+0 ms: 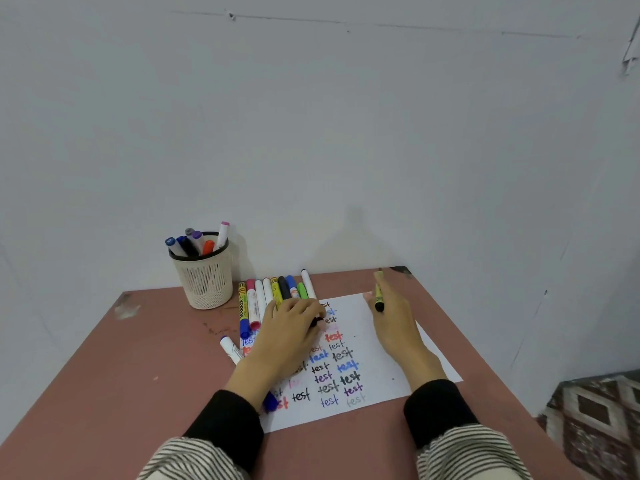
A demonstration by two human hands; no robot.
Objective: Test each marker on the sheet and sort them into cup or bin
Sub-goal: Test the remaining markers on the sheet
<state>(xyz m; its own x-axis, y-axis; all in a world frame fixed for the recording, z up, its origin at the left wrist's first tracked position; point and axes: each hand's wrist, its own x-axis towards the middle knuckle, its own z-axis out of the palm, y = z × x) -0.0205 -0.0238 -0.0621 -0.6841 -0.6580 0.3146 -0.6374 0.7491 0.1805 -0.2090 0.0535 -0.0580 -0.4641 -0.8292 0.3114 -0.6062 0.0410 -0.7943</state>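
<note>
The right hand [391, 317] grips a yellow-green marker [379, 296], fingers curled round its barrel, the marker upright with its dark end down, above the sheet's [384, 362] far right corner. The left hand [287, 337] lies on the sheet at about 9 o'clock from the right hand, its fingers curled round a small dark object [317, 322] that may be a cap; what it is cannot be told. The sheet is covered with the word "test" in many colours. At 12 o'clock from the left hand a row of markers [277, 292] lies side by side on the table [145, 375], overlapping the sheet's far edge. At 10 o'clock stands the mesh cup [204, 282], holding about 6 markers.
</note>
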